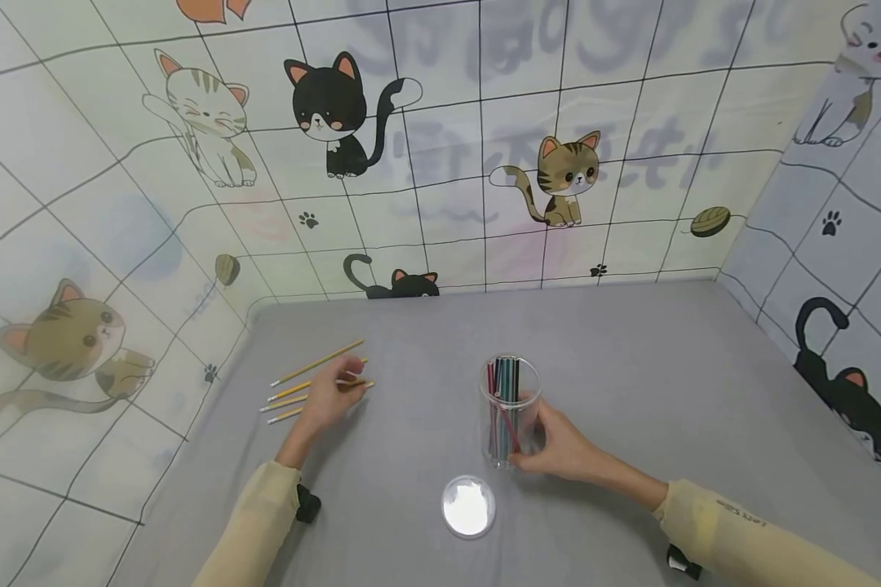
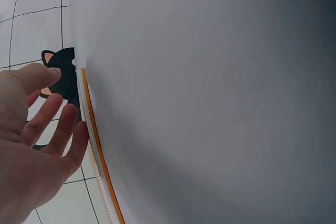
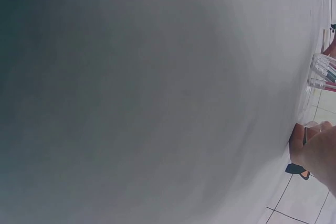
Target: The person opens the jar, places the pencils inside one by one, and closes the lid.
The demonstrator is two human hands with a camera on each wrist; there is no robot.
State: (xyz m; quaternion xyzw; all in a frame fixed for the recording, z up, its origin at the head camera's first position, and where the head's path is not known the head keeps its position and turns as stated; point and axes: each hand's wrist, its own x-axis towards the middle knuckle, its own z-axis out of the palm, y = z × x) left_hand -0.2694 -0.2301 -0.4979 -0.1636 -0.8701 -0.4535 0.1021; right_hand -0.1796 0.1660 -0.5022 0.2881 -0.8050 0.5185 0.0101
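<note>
Several yellow pencils (image 1: pixel 316 364) with pale ends lie side by side on the left of the grey table. My left hand (image 1: pixel 330 395) is just over them, partly hiding them. In the left wrist view its fingers (image 2: pixel 64 124) are spread and loosely bent, with nothing held, and a yellow pencil (image 2: pixel 97 135) lies beside them. A clear cylindrical jar (image 1: pixel 532 381) stands upright, holding a bunch of red, dark and teal pencils (image 1: pixel 506 408). My right hand (image 1: pixel 565 444) grips the jar low on its right side. At the right wrist view's edge, the pencils' lower ends (image 3: pixel 317 83) show.
A round clear lid (image 1: pixel 468 507) lies on the grey tabletop (image 1: pixel 411 456), nearer to me than the jar. Cloth walls with cat drawings (image 1: pixel 330 114) close off the back and both sides.
</note>
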